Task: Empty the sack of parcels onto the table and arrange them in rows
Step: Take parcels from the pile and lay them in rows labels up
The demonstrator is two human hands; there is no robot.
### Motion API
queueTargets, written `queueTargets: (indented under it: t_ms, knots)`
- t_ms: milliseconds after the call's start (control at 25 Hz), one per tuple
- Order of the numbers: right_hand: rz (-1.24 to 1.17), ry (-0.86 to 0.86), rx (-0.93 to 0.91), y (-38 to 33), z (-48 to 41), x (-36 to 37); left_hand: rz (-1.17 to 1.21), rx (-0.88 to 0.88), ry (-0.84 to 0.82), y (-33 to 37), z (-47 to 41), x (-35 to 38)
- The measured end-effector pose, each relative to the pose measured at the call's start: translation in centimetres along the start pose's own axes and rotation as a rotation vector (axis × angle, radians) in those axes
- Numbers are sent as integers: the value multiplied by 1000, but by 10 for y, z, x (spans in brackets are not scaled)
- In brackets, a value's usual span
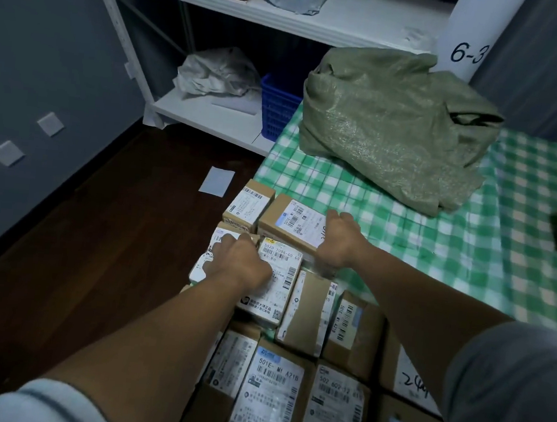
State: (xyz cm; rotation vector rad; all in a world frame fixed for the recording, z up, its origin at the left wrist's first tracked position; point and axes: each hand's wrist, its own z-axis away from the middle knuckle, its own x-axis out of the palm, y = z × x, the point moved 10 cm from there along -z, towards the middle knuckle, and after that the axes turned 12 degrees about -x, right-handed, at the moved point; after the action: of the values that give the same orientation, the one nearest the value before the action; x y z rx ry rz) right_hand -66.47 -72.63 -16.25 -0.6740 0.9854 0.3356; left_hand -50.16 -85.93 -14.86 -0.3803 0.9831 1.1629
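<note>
gripping the brown box [290, 218] at twelve o'clock with your right hand [339, 240], you're resting your left hand [241, 265] on a parcel [282, 262], hold unclear.
</note>
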Motion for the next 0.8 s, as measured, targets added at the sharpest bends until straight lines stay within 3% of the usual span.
queueTargets:
  t_ms: [400,600,800]
  knots:
    - [-23,54,27,32,50,-48,138,78,52,40,38,-7]
    - [58,132,58,74,107,-114,204,162,58,109,91,-9]
    - [38,200,162,162,160,-160,211,258,23,193,147,30]
